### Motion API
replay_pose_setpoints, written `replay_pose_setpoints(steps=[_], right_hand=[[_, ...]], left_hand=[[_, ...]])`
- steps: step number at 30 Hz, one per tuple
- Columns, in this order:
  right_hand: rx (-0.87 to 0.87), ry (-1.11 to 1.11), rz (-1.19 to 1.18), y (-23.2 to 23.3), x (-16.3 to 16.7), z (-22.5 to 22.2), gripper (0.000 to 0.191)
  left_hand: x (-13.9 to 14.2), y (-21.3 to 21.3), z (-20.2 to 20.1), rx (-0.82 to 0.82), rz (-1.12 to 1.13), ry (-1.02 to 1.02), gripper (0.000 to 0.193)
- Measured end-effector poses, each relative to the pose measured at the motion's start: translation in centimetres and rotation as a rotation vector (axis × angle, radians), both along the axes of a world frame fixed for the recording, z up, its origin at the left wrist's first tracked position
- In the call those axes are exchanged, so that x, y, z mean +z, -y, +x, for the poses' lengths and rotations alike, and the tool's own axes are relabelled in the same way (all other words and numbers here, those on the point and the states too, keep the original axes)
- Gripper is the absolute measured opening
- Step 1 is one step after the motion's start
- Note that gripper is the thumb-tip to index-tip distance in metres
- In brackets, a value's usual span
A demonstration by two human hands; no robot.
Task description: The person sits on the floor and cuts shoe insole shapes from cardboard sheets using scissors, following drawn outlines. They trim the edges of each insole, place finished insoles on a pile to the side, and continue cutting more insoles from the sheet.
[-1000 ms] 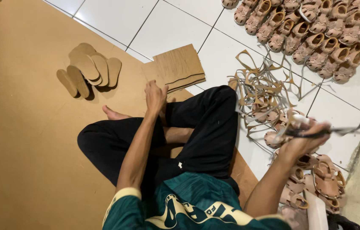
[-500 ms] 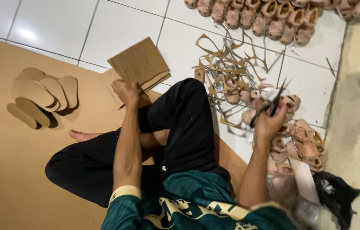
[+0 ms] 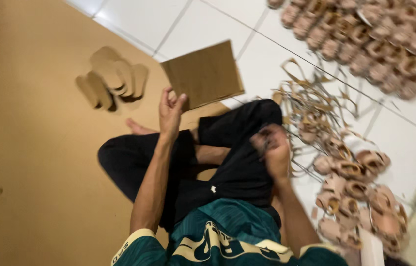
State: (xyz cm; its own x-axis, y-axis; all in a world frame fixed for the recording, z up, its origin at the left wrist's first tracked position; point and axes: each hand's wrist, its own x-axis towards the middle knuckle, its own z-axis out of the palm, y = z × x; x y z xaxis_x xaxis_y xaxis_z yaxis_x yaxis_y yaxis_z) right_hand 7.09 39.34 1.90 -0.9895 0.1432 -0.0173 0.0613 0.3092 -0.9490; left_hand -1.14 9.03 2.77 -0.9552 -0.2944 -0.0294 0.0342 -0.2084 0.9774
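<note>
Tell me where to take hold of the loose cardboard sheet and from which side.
Grip the cardboard sheet at its lower left corner, coming from below, on the person's side. It is thin, flat and stiff, so a thumb-and-finger pinch on the edge suits it. The left hand already meets it there. The right hand is blurred, away from the sheet.

light: even, indoor, fairly bright
glare: faint sheen on white tiled floor [image 3: 208, 22]
blur: right hand [image 3: 273, 150] smeared; tan sandal pile [image 3: 365, 44] soft
</note>
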Motion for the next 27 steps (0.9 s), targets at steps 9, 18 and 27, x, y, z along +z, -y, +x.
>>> replay_pose_setpoints(steps=[9,18,27], right_hand=[[0.514,-0.143,-0.076,9.4,-2.7,5.2,0.05],[0.605,0.207,0.036,9.5,-1.3,2.3,0.04],[0.716,0.024,-0.071,11.8,2.8,-1.3,0.057]], left_hand=[[-1.3,2.1,6.6,0.145,0.228,0.036,0.051],[1.5,5.0,5.2,0.159,0.19,-0.098,0.039],[6.5,3.6,6.6,0.102,0.107,-0.143,0.06]])
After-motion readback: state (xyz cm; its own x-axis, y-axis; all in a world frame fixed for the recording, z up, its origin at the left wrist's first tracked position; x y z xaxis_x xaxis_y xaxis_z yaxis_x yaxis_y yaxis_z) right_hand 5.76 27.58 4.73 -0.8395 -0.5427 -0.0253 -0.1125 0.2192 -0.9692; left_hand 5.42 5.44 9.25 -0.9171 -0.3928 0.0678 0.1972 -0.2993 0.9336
